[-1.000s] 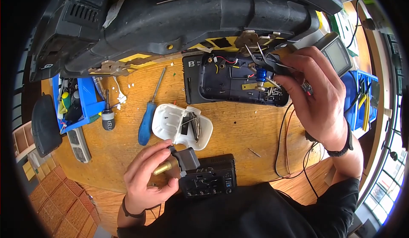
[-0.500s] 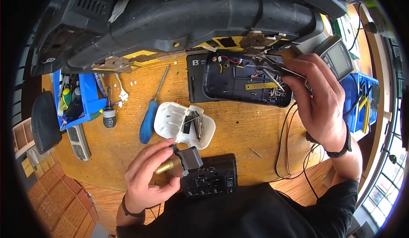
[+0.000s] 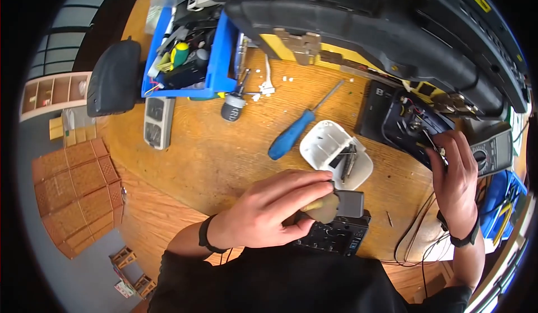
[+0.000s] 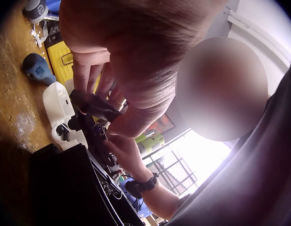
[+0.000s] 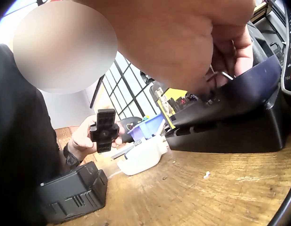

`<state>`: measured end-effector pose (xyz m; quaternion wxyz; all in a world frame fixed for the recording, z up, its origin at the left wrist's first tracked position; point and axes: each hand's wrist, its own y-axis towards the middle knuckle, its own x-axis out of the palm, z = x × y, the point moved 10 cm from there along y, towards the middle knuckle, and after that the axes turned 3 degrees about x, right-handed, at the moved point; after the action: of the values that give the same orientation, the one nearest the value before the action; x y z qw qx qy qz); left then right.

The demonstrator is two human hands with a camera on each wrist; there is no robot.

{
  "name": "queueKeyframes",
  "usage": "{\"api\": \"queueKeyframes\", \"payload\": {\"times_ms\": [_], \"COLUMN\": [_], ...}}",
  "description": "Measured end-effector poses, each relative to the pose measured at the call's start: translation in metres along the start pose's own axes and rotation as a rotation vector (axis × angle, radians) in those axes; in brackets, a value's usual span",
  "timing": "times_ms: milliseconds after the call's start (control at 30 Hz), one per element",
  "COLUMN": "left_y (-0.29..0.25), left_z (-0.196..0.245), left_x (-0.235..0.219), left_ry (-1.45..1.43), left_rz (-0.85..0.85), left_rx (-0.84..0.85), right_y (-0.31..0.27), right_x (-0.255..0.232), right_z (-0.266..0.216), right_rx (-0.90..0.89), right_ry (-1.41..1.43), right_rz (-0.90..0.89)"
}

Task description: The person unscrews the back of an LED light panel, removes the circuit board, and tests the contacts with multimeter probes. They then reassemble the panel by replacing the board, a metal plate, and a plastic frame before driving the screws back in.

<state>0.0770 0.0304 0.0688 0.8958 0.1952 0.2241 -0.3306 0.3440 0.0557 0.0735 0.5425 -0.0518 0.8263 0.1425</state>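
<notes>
My left hand (image 3: 263, 212) grips a piece with a brass knob (image 3: 318, 204) and a dark grey block (image 3: 351, 203), held above a black boxy device (image 3: 358, 235). In the right wrist view the block (image 5: 106, 131) shows a cross-shaped back. At the dark tray (image 3: 399, 132), my right hand (image 3: 457, 184) has its fingers lowered over the right end. Thin metal tweezers (image 3: 428, 138) show beside those fingers; the right wrist view shows a thin metal tip (image 5: 226, 75) over the tray wall (image 5: 249, 89). The fingers hide most of the tool.
A white case (image 3: 320, 145) with small metal parts and a blue screwdriver (image 3: 292, 135) lie mid-table. Blue bins (image 3: 223, 60) stand left and right. A large black case (image 3: 358, 30) spans the back, with a multimeter (image 3: 493, 153) and cables (image 3: 412, 229) at right.
The head view has swung left, so the table things appear further right. My right hand has lowered into the tray's right end. The left hand keeps its grip on the piece.
</notes>
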Motion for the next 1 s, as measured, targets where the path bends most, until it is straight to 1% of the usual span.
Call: {"api": "queueKeyframes", "payload": {"times_ms": [100,200,267,300,367,400,467,500,567,600,667,700,733,800,867,933,1000], "left_y": [0.001,0.012,0.034,0.046,0.075,0.089,0.118,0.130,0.143,0.144,0.144,0.134,0.124,0.100,0.072,0.036,0.008], "left_z": [0.001,0.005,0.020,0.021,0.027,0.032,0.029,0.025,0.022,0.016,-0.001,0.005,0.005,0.006,-0.011,-0.043,-0.068], "left_x": [0.000,0.003,0.000,0.000,0.006,0.009,0.025,0.028,0.045,0.051,0.057,0.048,0.040,0.013,-0.024,-0.056,-0.074], "left_ry": [-0.010,-0.016,0.107,0.109,0.216,0.290,0.367,0.370,0.438,0.438,0.455,0.501,0.492,0.454,0.546,0.734,0.857], "left_rz": [0.008,0.005,0.045,0.055,0.063,0.136,0.019,0.024,-0.045,-0.044,0.022,0.062,0.055,0.100,0.054,0.117,0.145], "left_rx": [0.018,0.042,0.181,0.179,0.274,0.393,0.389,0.393,0.465,0.463,0.404,0.437,0.438,0.407,0.230,-0.021,-0.226], "right_y": [-0.003,-0.006,-0.011,-0.014,-0.020,-0.025,-0.036,-0.043,-0.057,-0.064,-0.077,-0.084,-0.087,-0.095,-0.094,-0.092,-0.085], "right_x": [0.003,-0.005,-0.011,-0.016,-0.021,-0.024,-0.027,-0.028,-0.030,-0.031,-0.029,-0.028,-0.029,-0.028,-0.029,-0.028,-0.025], "right_z": [0.003,-0.002,-0.007,-0.011,-0.019,-0.022,-0.030,-0.032,-0.038,-0.041,-0.043,-0.043,-0.046,-0.045,-0.049,-0.053,-0.063], "right_rx": [0.054,0.056,0.045,0.045,0.040,0.049,0.026,0.022,-0.012,0.000,0.024,0.012,0.008,0.033,-0.014,-0.055,-0.102], "right_ry": [-0.032,-0.099,-0.110,-0.118,-0.128,-0.136,-0.222,-0.205,-0.199,-0.176,-0.102,-0.072,-0.061,-0.030,-0.013,0.026,0.039], "right_rz": [-0.037,-0.010,0.013,0.039,0.023,0.006,0.017,0.010,0.007,-0.007,-0.026,-0.024,-0.013,-0.026,-0.017,0.009,0.013]}}
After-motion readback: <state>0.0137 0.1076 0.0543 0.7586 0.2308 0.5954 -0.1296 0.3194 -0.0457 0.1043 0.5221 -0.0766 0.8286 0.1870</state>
